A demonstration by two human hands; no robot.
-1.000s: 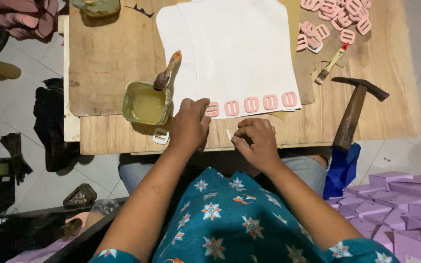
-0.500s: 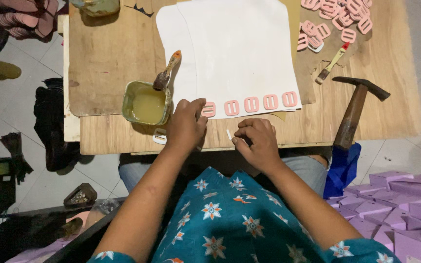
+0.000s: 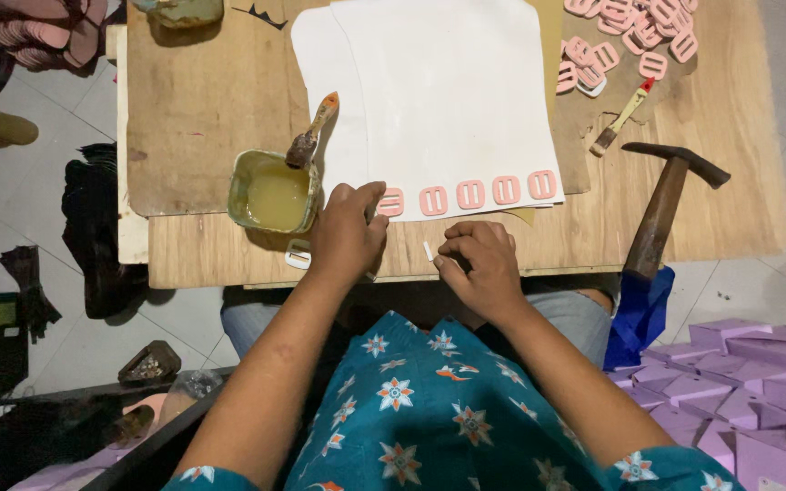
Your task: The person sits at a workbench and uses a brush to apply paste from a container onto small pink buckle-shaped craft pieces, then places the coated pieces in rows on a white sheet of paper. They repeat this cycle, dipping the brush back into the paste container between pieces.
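Note:
A white sheet point(image 3: 448, 91) lies on the wooden table point(image 3: 720, 218), with a row of pink buckles point(image 3: 470, 194) along its near edge. My left hand point(image 3: 347, 232) is curled at the left end of that row, its fingertips holding down the leftmost pink buckle point(image 3: 392, 202). To the right, at the table's near edge, my right hand point(image 3: 479, 264) pinches a small white strip point(image 3: 428, 252). Both forearms reach in over my blue flowered clothing.
An open tub of yellowish glue point(image 3: 275, 191) with a brush point(image 3: 313, 132) resting in it stands left of my left hand. A hammer point(image 3: 661, 205), a small brush point(image 3: 620, 116) and a heap of pink buckles point(image 3: 629, 36) lie to the right. Purple boxes point(image 3: 757, 364) sit on the floor.

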